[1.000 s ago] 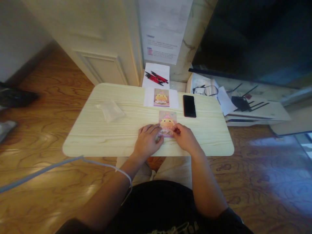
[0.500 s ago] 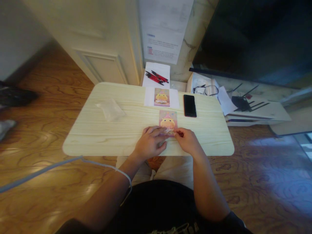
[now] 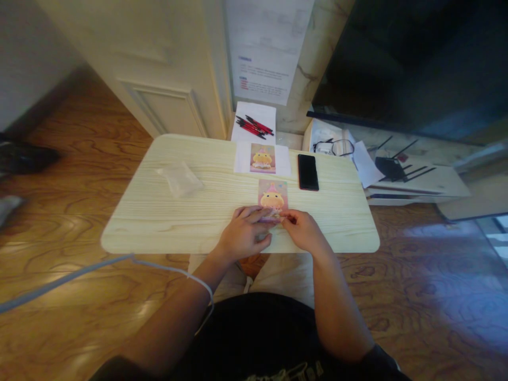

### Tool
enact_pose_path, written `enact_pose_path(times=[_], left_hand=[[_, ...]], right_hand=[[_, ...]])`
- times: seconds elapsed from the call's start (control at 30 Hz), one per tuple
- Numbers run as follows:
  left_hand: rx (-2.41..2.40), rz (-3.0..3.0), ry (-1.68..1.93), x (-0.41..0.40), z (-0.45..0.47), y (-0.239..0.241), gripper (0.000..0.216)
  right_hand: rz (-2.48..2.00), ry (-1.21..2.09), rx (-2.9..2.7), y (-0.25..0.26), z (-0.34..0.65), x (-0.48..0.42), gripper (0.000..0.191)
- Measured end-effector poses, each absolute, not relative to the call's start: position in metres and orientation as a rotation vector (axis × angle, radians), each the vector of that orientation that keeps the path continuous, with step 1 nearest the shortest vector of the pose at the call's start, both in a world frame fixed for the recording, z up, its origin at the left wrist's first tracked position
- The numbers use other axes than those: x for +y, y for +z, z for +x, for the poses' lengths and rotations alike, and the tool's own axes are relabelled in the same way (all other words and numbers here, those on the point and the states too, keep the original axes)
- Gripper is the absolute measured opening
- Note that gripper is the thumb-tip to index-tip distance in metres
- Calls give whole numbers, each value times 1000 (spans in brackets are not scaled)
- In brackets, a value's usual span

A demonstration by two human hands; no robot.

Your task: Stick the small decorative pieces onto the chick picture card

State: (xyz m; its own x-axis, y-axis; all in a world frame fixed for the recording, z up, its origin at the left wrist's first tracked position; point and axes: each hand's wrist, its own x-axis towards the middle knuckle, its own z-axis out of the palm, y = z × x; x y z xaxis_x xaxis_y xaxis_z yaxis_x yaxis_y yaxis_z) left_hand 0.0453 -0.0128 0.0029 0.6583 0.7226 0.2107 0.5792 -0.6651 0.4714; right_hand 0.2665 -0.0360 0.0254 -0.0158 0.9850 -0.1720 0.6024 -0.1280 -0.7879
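A pink picture card [image 3: 273, 196] with a yellow cartoon animal in a pointed party hat lies near the front of the table. My left hand [image 3: 246, 233] rests with outstretched fingers over the card's lower left part. At the lower right of the card, my right hand [image 3: 302, 228] is closed in a pinch between thumb and forefinger. What those fingertips hold, if anything, is too small to make out. The fingers hide part of the card's lower edge. Behind it, a similar picture card [image 3: 262, 157] lies on white paper [image 3: 283, 160].
A black phone [image 3: 308, 172] lies right of the cards on the pale wooden table [image 3: 159, 222]. A clear plastic bag [image 3: 181, 179] lies to the left. Red and black pens [image 3: 254, 127] rest on paper behind the table. A pale cable [image 3: 71, 280] runs to my left wrist.
My right fingertips have shifted slightly left along the card's lower part. My left hand stays on the card, and the view has shifted a little.
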Motion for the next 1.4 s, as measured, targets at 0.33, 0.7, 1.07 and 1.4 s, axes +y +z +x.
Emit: enact_pose_path(times=[0.33,0.7,1.07,1.4], left_hand=[[1015,2518,533,-9,46,0,43],[1069,2533,540,-10,51,-1,41],[1041,2562,523,-12,48,-2,44],[1044,2529,534,-9,45,-2,42]], right_hand=[[-1822,1124,-1657,31,251,-36,29],[-1704,1244,-1515,17,252,-34,25],[-1541,1394,-1350,21,246,-41,30],[-1384,1622,-866,18,246,-44,37]])
